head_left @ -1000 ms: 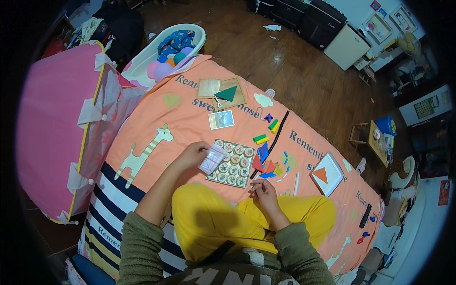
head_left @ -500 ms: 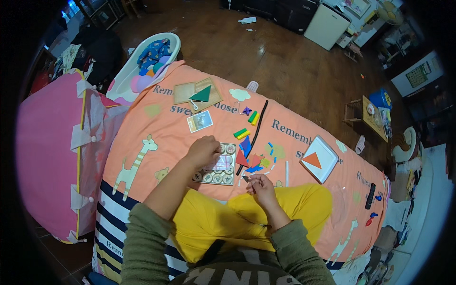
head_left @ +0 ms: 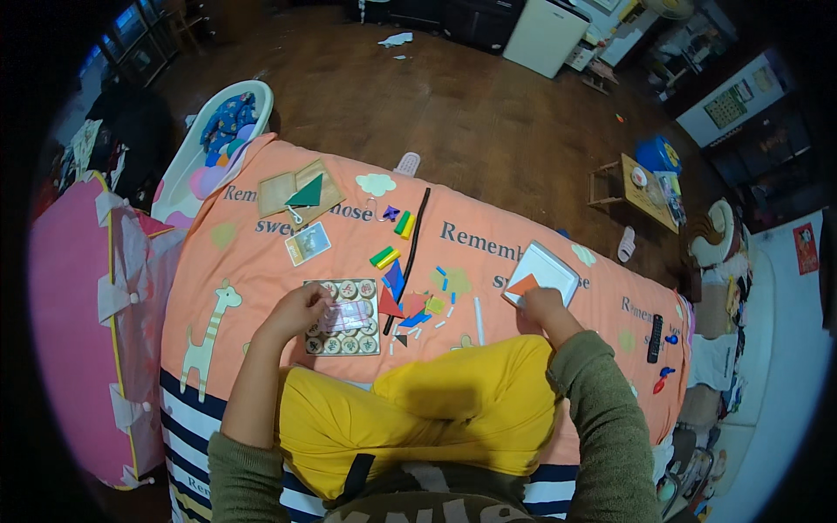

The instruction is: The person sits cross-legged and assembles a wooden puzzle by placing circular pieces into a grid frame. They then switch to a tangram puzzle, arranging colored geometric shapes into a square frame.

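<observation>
My left hand (head_left: 303,310), fingers curled closed, hovers at the left edge of a shallow square box (head_left: 378,333) filled with round Chinese chess pieces (head_left: 350,343). A clear packet with pinkish lines (head_left: 347,315) lies across the pieces beside my fingertips; whether they grip anything is hidden. My right hand (head_left: 542,309) reaches into a white tray (head_left: 556,266), its fingers closed on the near side of an orange triangle (head_left: 522,286). Between the hands lie a red triangle (head_left: 389,305), a blue piece (head_left: 394,277) and several small blue and white sticks (head_left: 443,277).
Beyond the box are a picture card (head_left: 309,243), an open wooden case (head_left: 326,182) with a green triangle (head_left: 305,192), and green and yellow blocks (head_left: 404,225). A black rod (head_left: 420,227) crosses the bedspread. A remote control (head_left: 655,338) lies at the right.
My right hand has moved from beside the small loose pieces rightward to the orange triangle in the tray. My left hand has drawn back slightly toward the box's left edge. The view has shifted.
</observation>
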Demonstrator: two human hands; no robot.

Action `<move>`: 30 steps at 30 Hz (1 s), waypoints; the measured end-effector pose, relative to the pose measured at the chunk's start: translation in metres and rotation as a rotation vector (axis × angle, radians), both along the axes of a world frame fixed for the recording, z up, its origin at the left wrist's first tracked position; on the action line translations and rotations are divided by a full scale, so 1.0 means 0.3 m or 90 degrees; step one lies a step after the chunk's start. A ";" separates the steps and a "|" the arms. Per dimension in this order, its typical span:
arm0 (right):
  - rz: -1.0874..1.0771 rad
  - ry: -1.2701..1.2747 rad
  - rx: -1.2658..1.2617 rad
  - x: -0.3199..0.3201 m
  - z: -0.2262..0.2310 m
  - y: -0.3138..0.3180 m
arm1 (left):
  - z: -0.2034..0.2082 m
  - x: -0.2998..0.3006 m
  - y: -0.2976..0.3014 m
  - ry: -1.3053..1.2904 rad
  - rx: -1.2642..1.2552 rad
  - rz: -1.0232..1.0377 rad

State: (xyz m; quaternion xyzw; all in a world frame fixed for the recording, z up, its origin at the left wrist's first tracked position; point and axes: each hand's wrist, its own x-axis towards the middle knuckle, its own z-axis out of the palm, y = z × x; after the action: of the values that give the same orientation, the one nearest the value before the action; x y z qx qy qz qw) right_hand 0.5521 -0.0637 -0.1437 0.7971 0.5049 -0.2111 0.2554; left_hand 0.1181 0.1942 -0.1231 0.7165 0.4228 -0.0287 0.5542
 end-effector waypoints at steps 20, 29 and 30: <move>0.155 0.367 0.352 -0.203 0.345 -0.025 | 0.011 -0.226 -0.098 -0.084 -0.084 0.198; -0.472 0.867 0.520 -0.204 0.138 0.163 | -0.043 -0.253 -0.072 -0.103 -0.029 0.258; -0.537 0.895 0.575 -0.212 0.129 0.182 | -0.051 -0.252 -0.070 -0.111 -0.024 0.257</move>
State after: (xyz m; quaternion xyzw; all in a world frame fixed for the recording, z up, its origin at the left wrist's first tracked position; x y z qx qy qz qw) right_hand 0.4886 -0.0092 -0.1050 0.6275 0.2464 -0.5040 -0.5400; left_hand 0.0426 0.1732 -0.1383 0.6066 0.5072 0.1370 0.5967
